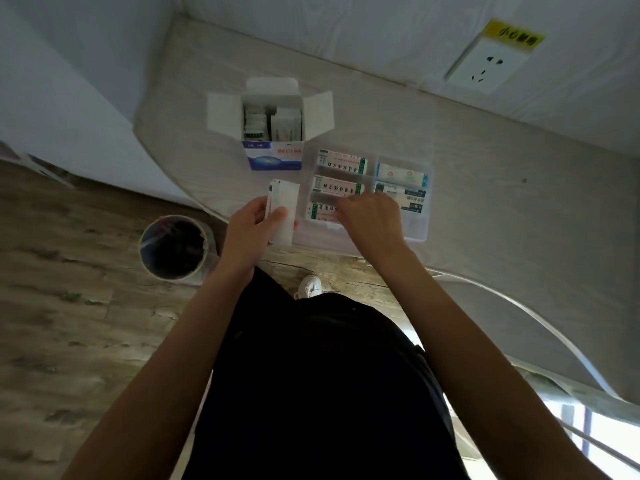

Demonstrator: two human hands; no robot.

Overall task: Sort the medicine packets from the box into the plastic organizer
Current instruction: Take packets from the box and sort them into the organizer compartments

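White paper packets sit pinched in my left hand as reserve from the open cardboard box, while my right hand, fingers curled, tucks one into the clear plastic organizer.

A pale counter ran along a white wall and ended in a rounded corner on the left. On the wall to the right sat a white power socket with a yellow label above it — black characters printed on it, too blurred to read. Below the counter's edge lay a wood-patterned floor, and on it stood a round bin with a dark inside and a thin liner at its rim. One white shoe showed on the floor — just above dark clothing.
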